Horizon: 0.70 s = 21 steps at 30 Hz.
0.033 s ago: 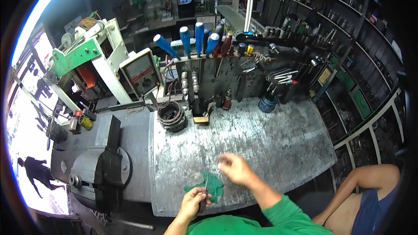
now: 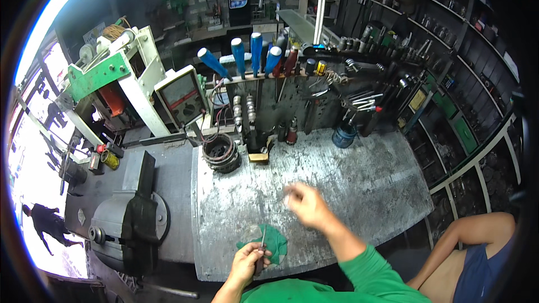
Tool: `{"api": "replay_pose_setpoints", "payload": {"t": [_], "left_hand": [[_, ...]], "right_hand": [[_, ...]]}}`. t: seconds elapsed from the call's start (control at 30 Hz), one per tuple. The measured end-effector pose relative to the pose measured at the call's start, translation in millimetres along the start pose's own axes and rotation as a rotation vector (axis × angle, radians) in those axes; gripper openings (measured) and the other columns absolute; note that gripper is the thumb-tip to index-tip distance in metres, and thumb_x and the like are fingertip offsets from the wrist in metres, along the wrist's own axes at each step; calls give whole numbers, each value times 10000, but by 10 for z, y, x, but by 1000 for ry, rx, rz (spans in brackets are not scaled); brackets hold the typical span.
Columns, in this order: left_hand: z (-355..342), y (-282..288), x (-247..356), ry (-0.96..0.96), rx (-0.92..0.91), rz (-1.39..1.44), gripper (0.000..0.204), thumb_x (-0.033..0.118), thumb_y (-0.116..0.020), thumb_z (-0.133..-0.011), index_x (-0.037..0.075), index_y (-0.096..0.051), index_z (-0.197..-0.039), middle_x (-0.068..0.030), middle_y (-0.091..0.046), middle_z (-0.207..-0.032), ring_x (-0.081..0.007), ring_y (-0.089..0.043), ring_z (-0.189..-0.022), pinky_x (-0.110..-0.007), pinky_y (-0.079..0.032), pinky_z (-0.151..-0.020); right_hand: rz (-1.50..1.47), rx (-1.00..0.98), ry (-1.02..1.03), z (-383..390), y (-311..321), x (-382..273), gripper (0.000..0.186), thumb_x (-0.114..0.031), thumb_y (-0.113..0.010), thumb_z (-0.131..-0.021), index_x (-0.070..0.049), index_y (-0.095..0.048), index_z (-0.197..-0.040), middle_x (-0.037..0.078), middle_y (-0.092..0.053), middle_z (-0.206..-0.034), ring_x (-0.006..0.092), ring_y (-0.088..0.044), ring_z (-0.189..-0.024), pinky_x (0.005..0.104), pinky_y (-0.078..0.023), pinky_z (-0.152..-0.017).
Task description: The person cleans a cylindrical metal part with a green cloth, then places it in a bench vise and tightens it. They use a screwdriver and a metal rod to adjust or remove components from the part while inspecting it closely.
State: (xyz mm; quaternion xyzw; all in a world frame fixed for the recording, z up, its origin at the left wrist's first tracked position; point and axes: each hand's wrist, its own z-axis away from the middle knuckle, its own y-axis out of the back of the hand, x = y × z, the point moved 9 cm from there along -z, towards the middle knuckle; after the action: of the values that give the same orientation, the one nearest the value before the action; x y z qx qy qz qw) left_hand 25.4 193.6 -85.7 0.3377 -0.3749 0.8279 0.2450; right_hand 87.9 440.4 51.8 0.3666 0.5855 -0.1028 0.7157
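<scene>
My left hand [image 2: 245, 264] is closed around a screwdriver [image 2: 264, 237] with a slim metal shaft and a dark handle, its shaft pointing up. Under and beside it, a green cloth [image 2: 276, 241] lies crumpled near the front edge of the metal-topped workbench [image 2: 359, 191]. Up and to the right, my right hand [image 2: 307, 206] hovers over the bench with its fingers bent and drawn together. Blur at the fingertips hides what they pinch, if anything.
At left is a large bench vise [image 2: 126, 219]. Along the back stand a round wire-wound part [image 2: 220, 154], a small open box [image 2: 258, 157], a blue cup [image 2: 343, 134] and a rack of blue-handled tools [image 2: 238, 57]. Another person's arm [image 2: 457, 247] is at lower right.
My right hand has shifted slightly up and to the right. My left hand keeps its hold on the screwdriver, nearly still.
</scene>
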Motion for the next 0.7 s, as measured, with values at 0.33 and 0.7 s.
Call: {"api": "replay_pose_setpoints", "payload": {"t": [0.33,0.7], "left_hand": [[165,96,184,-87,36,74,346,145,-533,-1096,-32,-569,-1390,-205,-759,-1117,-227,-730,-770,-337,-601,-681],[358,213,-200,-186,187,23,454,272,-671,-1024,4,-601,-1383,-47,-719,-1002,-115,-642,-727,-287,-527,-578]], "right_hand": [[960,560,922,-1740,1512,-2713,451,-177,-774,-915,-166,-646,-1347,122,-611,-1319,359,-566,-1315,477,-504,-1051],[1173,102,918,-3101,1432,-2442,363,-131,-706,-942,-80,-634,-1294,166,-539,-1502,331,-544,-1381,450,-437,-1159]]}}
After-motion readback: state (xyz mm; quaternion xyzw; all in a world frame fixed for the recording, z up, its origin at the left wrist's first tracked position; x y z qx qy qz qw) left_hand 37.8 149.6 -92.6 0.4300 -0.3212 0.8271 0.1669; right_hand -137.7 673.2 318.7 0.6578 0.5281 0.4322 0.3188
